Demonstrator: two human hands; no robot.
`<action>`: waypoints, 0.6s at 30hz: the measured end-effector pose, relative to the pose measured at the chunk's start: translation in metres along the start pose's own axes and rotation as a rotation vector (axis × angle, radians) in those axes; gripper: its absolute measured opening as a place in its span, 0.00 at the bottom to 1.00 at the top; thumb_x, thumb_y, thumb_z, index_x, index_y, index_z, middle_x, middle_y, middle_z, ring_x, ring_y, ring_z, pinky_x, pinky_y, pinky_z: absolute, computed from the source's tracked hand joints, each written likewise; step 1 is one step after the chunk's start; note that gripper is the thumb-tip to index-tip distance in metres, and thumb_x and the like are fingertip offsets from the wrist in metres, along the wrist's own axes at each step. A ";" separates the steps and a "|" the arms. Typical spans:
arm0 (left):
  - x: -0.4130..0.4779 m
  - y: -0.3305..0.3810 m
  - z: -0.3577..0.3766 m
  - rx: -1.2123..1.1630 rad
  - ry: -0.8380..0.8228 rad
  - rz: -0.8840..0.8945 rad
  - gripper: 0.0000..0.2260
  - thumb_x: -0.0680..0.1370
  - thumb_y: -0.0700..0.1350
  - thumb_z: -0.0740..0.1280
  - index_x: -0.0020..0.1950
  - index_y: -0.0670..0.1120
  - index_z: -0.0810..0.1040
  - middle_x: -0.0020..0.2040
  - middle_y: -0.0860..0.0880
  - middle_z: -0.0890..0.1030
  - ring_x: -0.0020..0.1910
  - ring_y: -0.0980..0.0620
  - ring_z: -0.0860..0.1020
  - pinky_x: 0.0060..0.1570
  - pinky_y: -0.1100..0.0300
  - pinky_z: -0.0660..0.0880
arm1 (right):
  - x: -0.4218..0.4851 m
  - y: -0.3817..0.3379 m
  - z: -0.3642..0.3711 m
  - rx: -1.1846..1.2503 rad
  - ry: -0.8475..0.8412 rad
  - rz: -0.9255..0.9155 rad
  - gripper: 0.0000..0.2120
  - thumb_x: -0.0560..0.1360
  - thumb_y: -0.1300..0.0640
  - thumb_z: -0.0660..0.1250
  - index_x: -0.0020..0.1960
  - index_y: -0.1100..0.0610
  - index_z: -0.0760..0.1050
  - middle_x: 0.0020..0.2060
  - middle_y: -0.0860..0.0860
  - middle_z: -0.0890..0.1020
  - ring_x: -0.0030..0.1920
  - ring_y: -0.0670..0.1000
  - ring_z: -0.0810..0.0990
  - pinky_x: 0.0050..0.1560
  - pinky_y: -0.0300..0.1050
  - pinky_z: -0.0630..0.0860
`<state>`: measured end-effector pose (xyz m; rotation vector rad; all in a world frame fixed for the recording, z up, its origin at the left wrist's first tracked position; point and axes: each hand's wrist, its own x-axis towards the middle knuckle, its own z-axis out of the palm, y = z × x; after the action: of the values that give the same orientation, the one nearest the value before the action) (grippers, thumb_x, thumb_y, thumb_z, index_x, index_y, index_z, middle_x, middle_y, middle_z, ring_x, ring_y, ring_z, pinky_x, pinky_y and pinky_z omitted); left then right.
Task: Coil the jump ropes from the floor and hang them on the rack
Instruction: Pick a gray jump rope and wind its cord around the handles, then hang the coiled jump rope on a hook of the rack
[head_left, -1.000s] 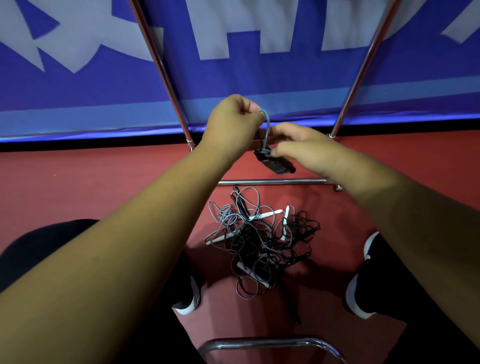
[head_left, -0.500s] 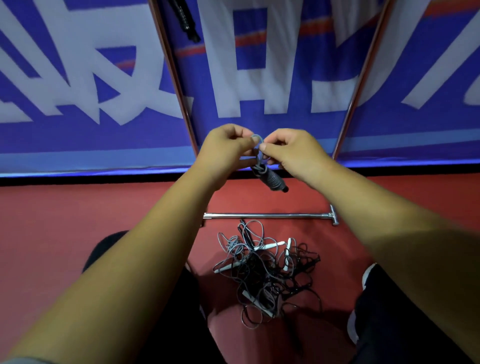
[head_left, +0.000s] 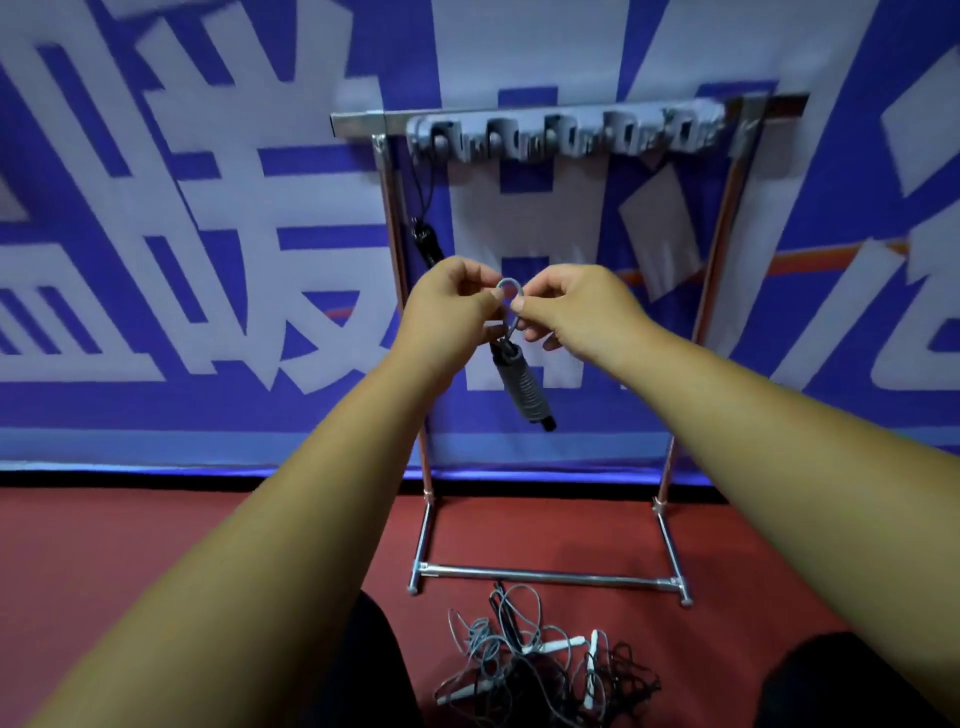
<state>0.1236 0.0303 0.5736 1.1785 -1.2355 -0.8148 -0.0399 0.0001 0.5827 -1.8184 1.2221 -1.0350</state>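
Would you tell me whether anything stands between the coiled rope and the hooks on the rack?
Nothing visible does. The left hand and right hand pinch the coiled rope by its loop, in open air below the hook rail. A black rope hangs from the leftmost hook; the others look free, though blurred.

The rack (head_left: 550, 576) is polished metal tube, bright and glossy; its hook strip (head_left: 566, 136) looks like dull grey plastic. The red floor (head_left: 156, 545) is smooth and matt. The rope (head_left: 522, 387) is thin smooth cord, wound in ribbed grey turns.
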 end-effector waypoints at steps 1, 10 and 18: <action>0.005 0.010 -0.001 0.004 0.018 0.011 0.04 0.80 0.35 0.68 0.51 0.43 0.78 0.42 0.47 0.83 0.43 0.48 0.84 0.47 0.49 0.85 | 0.005 -0.010 -0.003 0.001 0.006 -0.008 0.04 0.80 0.58 0.74 0.52 0.59 0.83 0.39 0.53 0.89 0.37 0.47 0.87 0.41 0.48 0.84; 0.063 0.075 -0.013 0.248 0.237 0.173 0.08 0.75 0.39 0.65 0.48 0.51 0.80 0.44 0.51 0.83 0.43 0.48 0.83 0.40 0.42 0.84 | 0.059 -0.088 -0.014 -0.019 0.083 -0.044 0.04 0.81 0.59 0.72 0.48 0.58 0.83 0.41 0.56 0.88 0.36 0.49 0.86 0.41 0.51 0.86; 0.132 0.090 -0.019 0.142 0.287 0.147 0.06 0.75 0.35 0.68 0.44 0.45 0.80 0.42 0.45 0.85 0.38 0.48 0.85 0.42 0.43 0.86 | 0.133 -0.111 -0.008 0.002 0.116 0.035 0.06 0.82 0.62 0.69 0.49 0.61 0.84 0.38 0.57 0.84 0.34 0.52 0.83 0.40 0.49 0.82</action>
<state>0.1564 -0.0679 0.6965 1.2532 -1.1385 -0.4366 0.0268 -0.0922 0.7131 -1.7498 1.3163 -1.1347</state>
